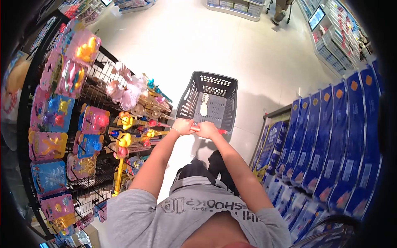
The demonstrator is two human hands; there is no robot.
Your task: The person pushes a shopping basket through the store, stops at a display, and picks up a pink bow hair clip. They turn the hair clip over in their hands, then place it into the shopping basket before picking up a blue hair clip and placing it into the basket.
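Note:
A dark grey shopping basket cart (191, 96) stands on the shop floor in front of me, with one small white item (203, 108) lying on its bottom. My left hand (182, 125) and my right hand (205, 129) sit side by side, both closed around the cart's red handle (222, 131) at its near rim. Both arms reach straight forward from my grey T-shirt.
A black wire rack (97, 84) hung with pink and blue toy packs stands close on the left. Rows of blue boxes (331, 136) fill the shelving on the right. Pale tiled floor (206, 37) stretches ahead to white shelves, where another person's legs (281, 12) show.

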